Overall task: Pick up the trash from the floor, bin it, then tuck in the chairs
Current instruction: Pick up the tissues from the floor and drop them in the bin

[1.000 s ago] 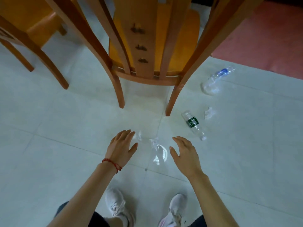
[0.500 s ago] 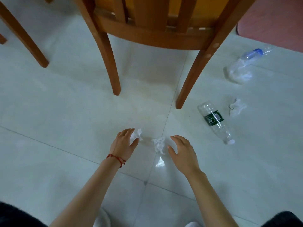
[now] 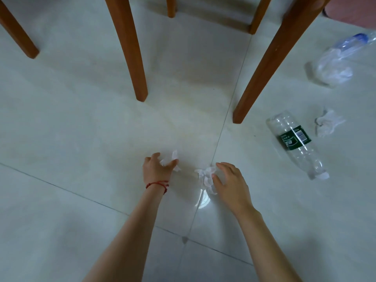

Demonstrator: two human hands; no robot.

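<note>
Low over the pale tiled floor, my left hand (image 3: 156,169) pinches a small crumpled white tissue (image 3: 169,159) between thumb and fingers. My right hand (image 3: 230,184) curls round a second crumpled tissue (image 3: 205,177), its thumb and fingertips touching it on the floor. To the right lies a clear plastic bottle with a green label (image 3: 295,142). Beside that bottle sits a third tissue wad (image 3: 327,123). A crushed clear bottle with a blue label (image 3: 339,60) lies at the far right.
Orange wooden chair legs (image 3: 130,49) stand just beyond my hands, one on the left and one leaning at the right (image 3: 270,62). Another leg (image 3: 18,35) is at the far left. A pink mat edge (image 3: 352,15) shows top right.
The view has dropped closer to the floor. Both hands went down onto the two tissues; the left now pinches its wad and the right has closed in around the other.
</note>
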